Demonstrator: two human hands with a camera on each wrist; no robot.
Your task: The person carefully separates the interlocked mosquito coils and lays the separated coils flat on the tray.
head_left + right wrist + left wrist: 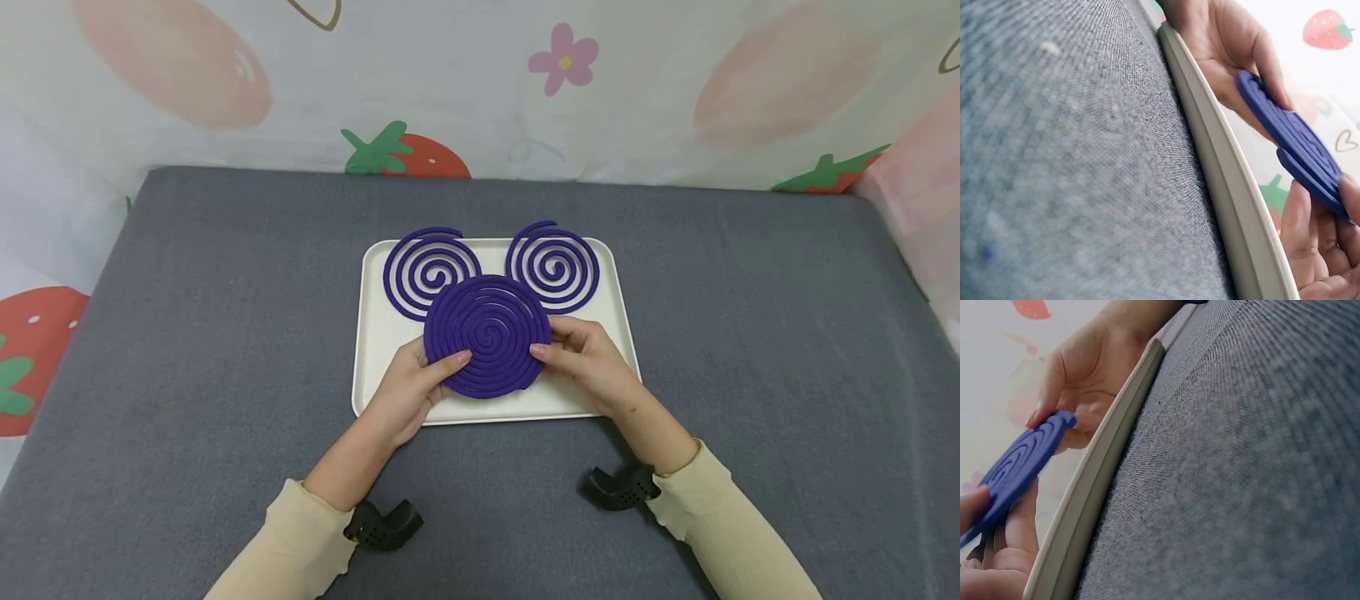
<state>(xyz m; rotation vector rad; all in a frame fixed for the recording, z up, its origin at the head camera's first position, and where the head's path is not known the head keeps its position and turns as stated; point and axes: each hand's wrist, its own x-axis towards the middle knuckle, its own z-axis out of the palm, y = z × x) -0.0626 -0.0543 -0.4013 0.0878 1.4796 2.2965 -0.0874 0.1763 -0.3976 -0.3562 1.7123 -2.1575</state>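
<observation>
A tightly wound purple spiral coil is held up over the near half of a white tray. My left hand pinches its left edge, thumb on top and fingers beneath. On the opposite edge my right hand pinches it the same way. Both wrist views show the coil as a flat disc, tilted and raised above the tray rim. Behind it lie two looser purple spirals, a left one and a right one, each reaching past the tray's far edge.
The tray sits on a grey cloth-covered table. A white curtain printed with strawberries and flowers hangs along the far edge. Black wrist devices, one on the left and one on the right, stick out from the cream sleeves.
</observation>
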